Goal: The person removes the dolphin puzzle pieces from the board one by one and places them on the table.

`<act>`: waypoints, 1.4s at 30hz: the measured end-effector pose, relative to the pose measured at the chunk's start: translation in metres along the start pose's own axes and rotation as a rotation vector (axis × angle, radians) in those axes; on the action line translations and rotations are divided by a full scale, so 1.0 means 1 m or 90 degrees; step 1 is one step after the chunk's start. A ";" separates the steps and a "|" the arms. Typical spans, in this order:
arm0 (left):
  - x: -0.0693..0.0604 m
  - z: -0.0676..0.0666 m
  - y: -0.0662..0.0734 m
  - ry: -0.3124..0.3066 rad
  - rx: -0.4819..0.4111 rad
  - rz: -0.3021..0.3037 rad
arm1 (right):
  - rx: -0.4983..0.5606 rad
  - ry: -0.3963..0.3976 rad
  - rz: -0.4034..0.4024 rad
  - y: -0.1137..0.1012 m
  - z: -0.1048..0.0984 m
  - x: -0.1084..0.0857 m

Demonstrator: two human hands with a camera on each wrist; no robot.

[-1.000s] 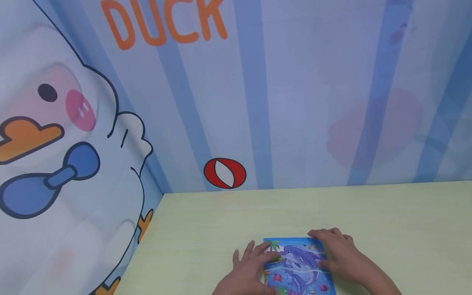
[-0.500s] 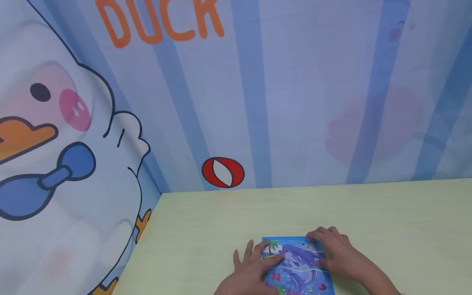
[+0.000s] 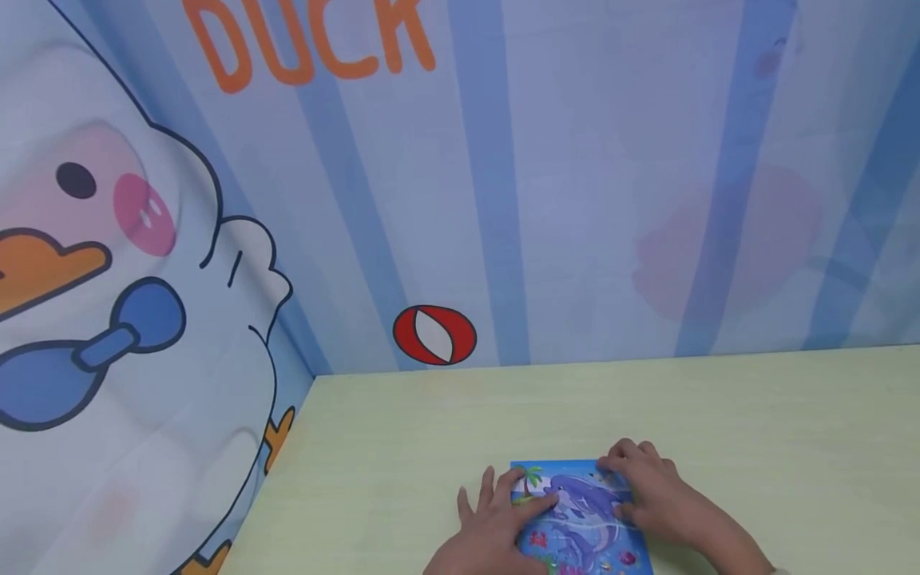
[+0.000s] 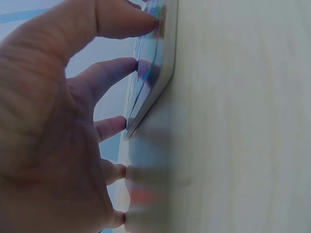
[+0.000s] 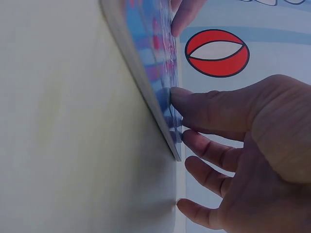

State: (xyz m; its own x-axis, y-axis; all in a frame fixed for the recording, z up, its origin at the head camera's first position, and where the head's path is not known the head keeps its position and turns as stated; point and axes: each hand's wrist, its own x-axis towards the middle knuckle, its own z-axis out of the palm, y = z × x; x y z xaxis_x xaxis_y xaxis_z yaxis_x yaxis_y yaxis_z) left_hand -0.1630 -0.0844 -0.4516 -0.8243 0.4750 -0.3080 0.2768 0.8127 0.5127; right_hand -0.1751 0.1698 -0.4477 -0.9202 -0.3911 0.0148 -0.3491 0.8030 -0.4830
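A flat, square jigsaw puzzle (image 3: 585,499) with a purple dolphin picture lies on the table; its lower edge runs out of the head view. My left hand (image 3: 489,531) is spread over its left side, index fingertip on the picture near the dolphin's head. In the left wrist view, thumb and forefingers touch the puzzle (image 4: 151,60), while the outer fingers of the hand (image 4: 58,145) reach past its corner. My right hand (image 3: 657,499) rests at the upper right edge. Its thumb and index fingertip touch the puzzle's face in the right wrist view, the other fingers bent loosely beyond.
The pale wooden table (image 3: 388,447) extends around the puzzle. Behind it hangs a blue striped backdrop (image 3: 575,200) with orange lettering and a printed red and white ball (image 3: 434,335). A printed duck (image 3: 144,319) covers the left side wall.
My left hand has shifted slightly right, its index fingertip sliding further over the picture. The right hand stays at nearly the same place. The head view has moved a little.
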 end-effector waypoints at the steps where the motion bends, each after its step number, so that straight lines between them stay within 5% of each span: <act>1: 0.000 0.000 0.000 0.001 -0.004 0.001 | 0.000 -0.002 0.002 0.000 0.000 0.000; 13: 0.000 0.001 0.000 0.005 -0.035 0.000 | -0.001 -0.005 0.039 0.003 -0.001 0.000; 20: -0.003 0.002 -0.001 0.006 -0.051 0.001 | 0.010 0.025 0.002 0.005 0.002 -0.003; 30: -0.004 0.001 0.000 0.008 -0.066 0.020 | 0.018 0.019 -0.021 0.004 0.000 -0.003; 42: -0.001 0.001 -0.001 -0.003 -0.067 -0.003 | 0.014 -0.006 -0.036 0.004 0.002 -0.002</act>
State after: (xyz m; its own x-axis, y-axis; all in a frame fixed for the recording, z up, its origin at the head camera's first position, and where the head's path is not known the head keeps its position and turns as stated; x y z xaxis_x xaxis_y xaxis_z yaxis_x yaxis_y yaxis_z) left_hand -0.1618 -0.0855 -0.4530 -0.8232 0.4734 -0.3135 0.2197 0.7746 0.5930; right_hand -0.1744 0.1730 -0.4513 -0.8975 -0.4398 0.0342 -0.3961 0.7693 -0.5012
